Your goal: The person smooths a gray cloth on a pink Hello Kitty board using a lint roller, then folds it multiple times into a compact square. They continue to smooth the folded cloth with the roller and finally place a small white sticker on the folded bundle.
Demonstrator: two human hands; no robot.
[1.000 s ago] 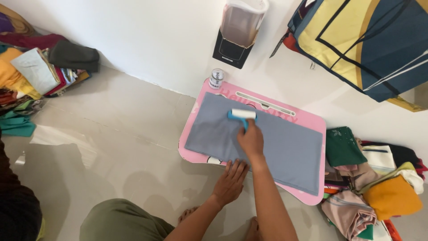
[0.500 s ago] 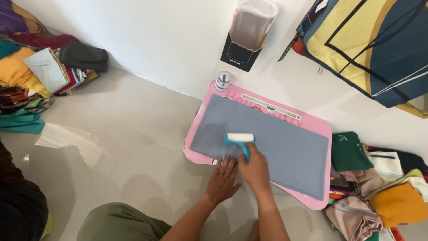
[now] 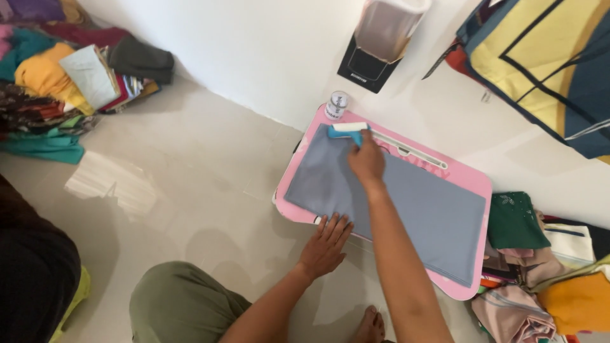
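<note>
Right hand closed around blue-handled white lint roller, at far edge of flat grey cloth. Left hand open, fingers spread, pinning near hem against pink plastic lap table for tension.

The right hand covers the handle of the blue lint roller, so the grip of its fingers cannot be made out; the forearm hides a strip of the grey cloth and part of the pink tabletop; the print on the small white bottle is too small to tell; the dispenser on the wall is cut by the top edge; the clothes pile runs off the right edge.
</note>
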